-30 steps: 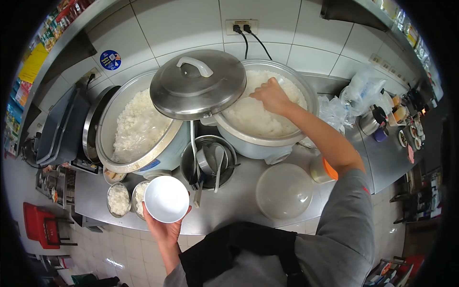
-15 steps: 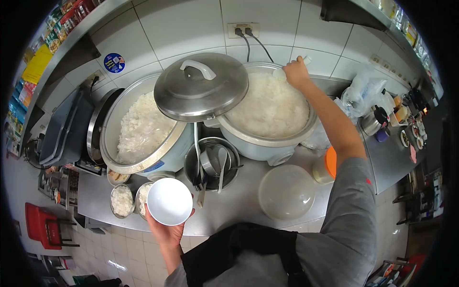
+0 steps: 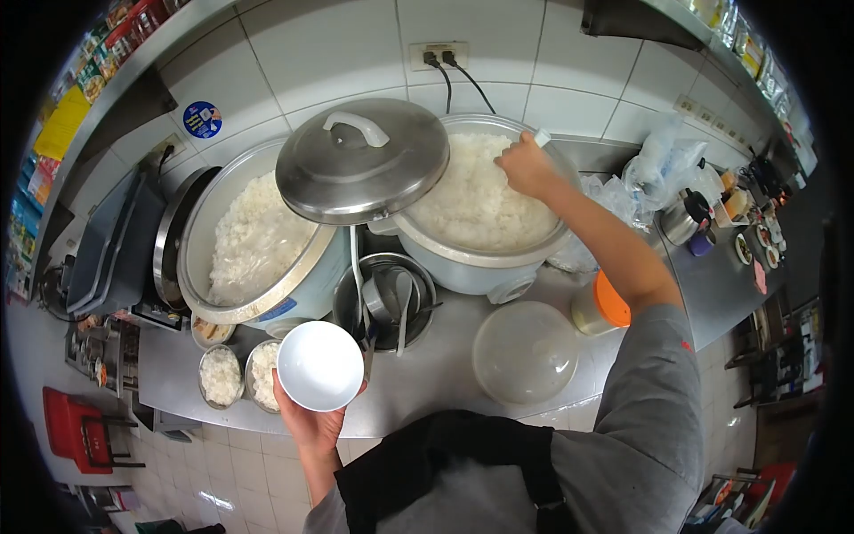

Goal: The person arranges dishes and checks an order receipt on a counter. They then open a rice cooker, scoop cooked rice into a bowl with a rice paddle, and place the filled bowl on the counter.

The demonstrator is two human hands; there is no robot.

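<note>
White bowl [image 3: 320, 366], lower left of centre; white rice [image 3: 480, 200] and pale blue cooker [image 3: 455, 274], upper centre; white tiles [image 3: 320, 44] gridded in grey, top; orange cap [image 3: 613, 299], right; red chair [image 3: 73, 425], lower left; black apron [image 3: 436, 458], bottom

A kitchen, apparently commercial, is indicated. Two large, filled rice cookers [image 3: 458, 276] are set on a steel surface [image 3: 427, 383] beside a tiled wall [image 3: 320, 53]; utensils [image 3: 403, 307] and shelved packaged goods [image 3: 89, 80] are also noted.
</note>
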